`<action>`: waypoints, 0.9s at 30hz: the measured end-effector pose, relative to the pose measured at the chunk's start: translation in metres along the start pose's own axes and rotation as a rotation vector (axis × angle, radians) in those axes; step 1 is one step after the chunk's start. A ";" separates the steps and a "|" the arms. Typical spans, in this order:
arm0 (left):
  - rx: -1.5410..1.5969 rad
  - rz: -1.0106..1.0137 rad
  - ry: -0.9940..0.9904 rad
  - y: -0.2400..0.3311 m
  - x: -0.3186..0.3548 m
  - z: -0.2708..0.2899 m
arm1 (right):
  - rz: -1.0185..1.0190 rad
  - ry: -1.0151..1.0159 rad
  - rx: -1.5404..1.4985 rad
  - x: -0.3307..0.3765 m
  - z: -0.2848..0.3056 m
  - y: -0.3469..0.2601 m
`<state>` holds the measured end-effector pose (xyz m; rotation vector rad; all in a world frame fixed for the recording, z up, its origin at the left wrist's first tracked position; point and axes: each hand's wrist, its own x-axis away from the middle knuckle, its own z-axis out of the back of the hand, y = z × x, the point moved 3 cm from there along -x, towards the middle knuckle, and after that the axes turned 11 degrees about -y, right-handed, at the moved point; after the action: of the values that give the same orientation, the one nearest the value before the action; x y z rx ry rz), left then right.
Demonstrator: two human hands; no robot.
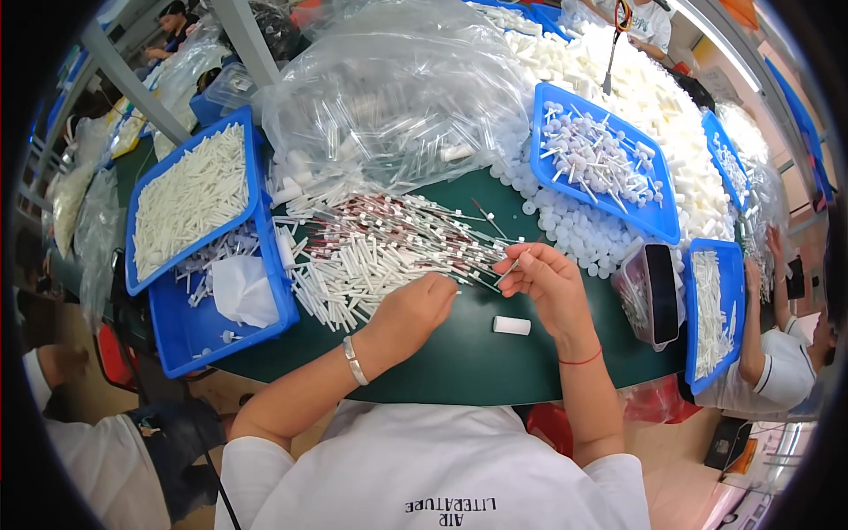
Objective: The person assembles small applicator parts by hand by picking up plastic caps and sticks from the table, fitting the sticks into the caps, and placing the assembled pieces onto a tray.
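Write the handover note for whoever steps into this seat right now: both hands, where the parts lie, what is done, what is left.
Left hand: closed, knuckles up, at the near edge of the pile of thin red-and-white sticks; what it grips is hidden.
Right hand: fingers pinching one thin stick by its end.
One white cap lies loose on the green table, between the hands.
Stock: white tubes in the blue tray far left; loose round white caps ahead of the right hand; capped sticks in the blue tray behind them.
Done: cannot tell a count.
Left: the large stick pile remains.
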<state>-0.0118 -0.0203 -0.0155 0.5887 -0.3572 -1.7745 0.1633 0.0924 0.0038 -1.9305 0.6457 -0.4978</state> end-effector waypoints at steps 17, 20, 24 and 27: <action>0.952 0.331 0.053 0.007 -0.022 -0.009 | 0.020 0.039 -0.125 -0.002 -0.009 0.018; 1.078 0.374 0.057 0.005 -0.023 -0.016 | 0.019 0.016 0.326 0.003 -0.012 0.019; 1.220 0.427 -0.050 0.006 -0.023 -0.007 | 0.060 -0.042 0.316 0.006 -0.006 0.015; 1.341 0.521 -0.251 0.010 -0.025 0.002 | -0.047 -0.099 0.137 0.008 -0.003 0.014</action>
<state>0.0006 0.0006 -0.0034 1.0414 -1.7513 -0.9005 0.1646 0.0809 -0.0071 -1.8315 0.4908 -0.4607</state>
